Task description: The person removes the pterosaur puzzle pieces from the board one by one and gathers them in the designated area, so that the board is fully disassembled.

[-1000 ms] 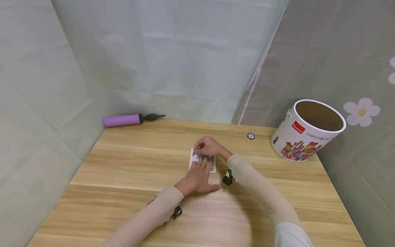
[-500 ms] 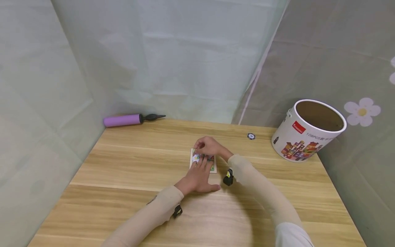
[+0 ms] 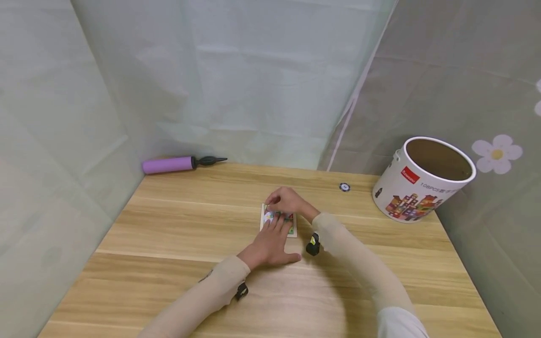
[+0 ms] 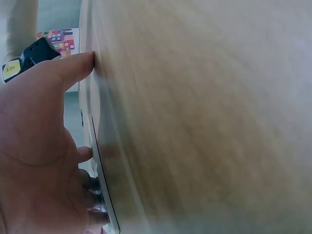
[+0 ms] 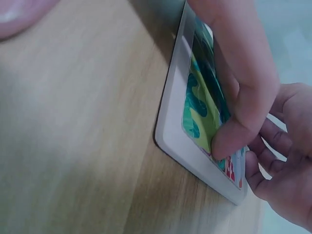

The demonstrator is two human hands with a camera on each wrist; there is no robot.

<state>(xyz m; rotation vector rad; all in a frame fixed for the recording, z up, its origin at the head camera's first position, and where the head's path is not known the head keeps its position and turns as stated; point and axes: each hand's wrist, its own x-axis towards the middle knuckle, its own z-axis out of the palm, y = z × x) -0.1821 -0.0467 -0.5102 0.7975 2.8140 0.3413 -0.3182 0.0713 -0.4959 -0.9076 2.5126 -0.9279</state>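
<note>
A small board [image 3: 294, 234] with a pale raised border and a brightly coloured picture lies on the wooden table. My left hand [image 3: 272, 241] lies over it with spread fingers resting on the picture, its thumb out on the table. In the right wrist view a fingertip [image 5: 229, 141] of that hand presses the green part of the picture [image 5: 202, 107]. My right hand [image 3: 287, 201] is at the board's far left corner, with thumb and fingertips bent close together. In the right wrist view these fingers [image 5: 265, 153] curl by the far edge; whatever lies between them is hidden.
A white printed bucket [image 3: 416, 197] stands at the right rear of the table [image 3: 190, 234]. Left of it lies a round dark-edged chip [image 3: 344, 187]. A purple hand pump [image 3: 169, 165] with a black nozzle lies at the back left, against the curtain [image 3: 253, 94].
Both hands stay almost where they were. The right fingertips shift only slightly at the board's far corner, and a little more colour shows on the picture beside them.
</note>
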